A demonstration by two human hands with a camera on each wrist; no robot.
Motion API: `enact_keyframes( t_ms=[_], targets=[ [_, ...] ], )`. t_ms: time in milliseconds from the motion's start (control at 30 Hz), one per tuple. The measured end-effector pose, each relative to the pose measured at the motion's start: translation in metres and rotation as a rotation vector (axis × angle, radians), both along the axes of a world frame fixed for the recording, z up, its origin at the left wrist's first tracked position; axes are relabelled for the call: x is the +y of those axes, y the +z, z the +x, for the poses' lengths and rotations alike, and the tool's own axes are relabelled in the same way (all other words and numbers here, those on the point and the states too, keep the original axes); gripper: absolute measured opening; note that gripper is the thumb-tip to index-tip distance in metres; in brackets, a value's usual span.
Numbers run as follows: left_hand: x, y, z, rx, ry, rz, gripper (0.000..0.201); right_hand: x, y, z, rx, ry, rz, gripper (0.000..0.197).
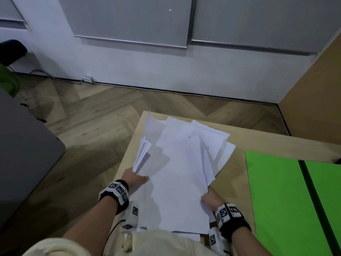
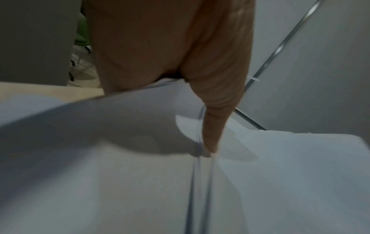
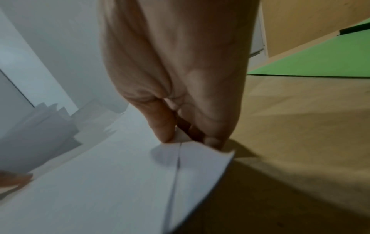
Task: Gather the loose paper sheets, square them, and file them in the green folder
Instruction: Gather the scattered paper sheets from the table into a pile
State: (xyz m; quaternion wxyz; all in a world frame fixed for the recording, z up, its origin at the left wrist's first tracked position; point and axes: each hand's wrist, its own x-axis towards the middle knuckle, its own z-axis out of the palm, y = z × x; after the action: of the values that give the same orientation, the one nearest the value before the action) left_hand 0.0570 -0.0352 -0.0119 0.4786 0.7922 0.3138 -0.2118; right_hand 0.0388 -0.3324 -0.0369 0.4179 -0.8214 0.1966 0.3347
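A ragged pile of white paper sheets (image 1: pixel 182 163) lies fanned out on the wooden table (image 1: pixel 238 174), its corners sticking out at several angles. My left hand (image 1: pixel 137 177) grips the pile's left edge, thumb on top, lifting a few sheets there. My right hand (image 1: pixel 209 199) pinches the pile's right edge. In the right wrist view the thumb and fingers (image 3: pixel 162 126) clamp the paper sheets (image 3: pixel 100 182). The left wrist view shows the thumb (image 2: pixel 212 126) pressing on the sheets (image 2: pixel 120 174). The green folder (image 1: pixel 287 196) lies open flat to the right, with a dark spine.
The table's left edge drops to a herringbone wood floor (image 1: pixel 103 115). A grey surface (image 1: pixel 24 152) stands at the left and a white wall (image 1: pixel 166 67) behind. A tan panel (image 1: pixel 317 100) rises at the far right.
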Motion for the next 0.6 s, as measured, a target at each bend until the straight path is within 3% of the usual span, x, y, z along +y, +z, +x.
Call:
enact_keyframes(
  t_ms=[67, 133, 267, 400, 533, 600],
  targets=[
    [-0.002, -0.003, -0.001, -0.022, 0.008, -0.006, 0.026, 0.004, -0.005, -0.001, -0.025, -0.095, 0.063, 0.055],
    [-0.002, -0.003, -0.003, -0.004, -0.021, 0.003, 0.021, 0.001, -0.004, -0.001, -0.088, -0.301, 0.151, 0.065],
    [0.005, -0.008, -0.009, 0.147, -0.08, -0.093, 0.026, -0.01, 0.0, -0.003, -0.198, -0.566, 0.127, 0.055],
    [0.011, -0.009, -0.009, 0.169, -0.144, -0.182, 0.061, -0.024, 0.004, -0.005, -0.186, -0.657, 0.147, 0.052],
    [0.008, -0.001, -0.006, 0.031, -0.042, -0.08, 0.036, -0.042, 0.01, -0.001, -0.166, -0.587, 0.232, 0.047],
    [0.001, -0.005, -0.007, -0.019, 0.022, -0.057, 0.034, -0.047, 0.005, 0.0, -0.129, -0.557, 0.287, 0.047]
  ],
)
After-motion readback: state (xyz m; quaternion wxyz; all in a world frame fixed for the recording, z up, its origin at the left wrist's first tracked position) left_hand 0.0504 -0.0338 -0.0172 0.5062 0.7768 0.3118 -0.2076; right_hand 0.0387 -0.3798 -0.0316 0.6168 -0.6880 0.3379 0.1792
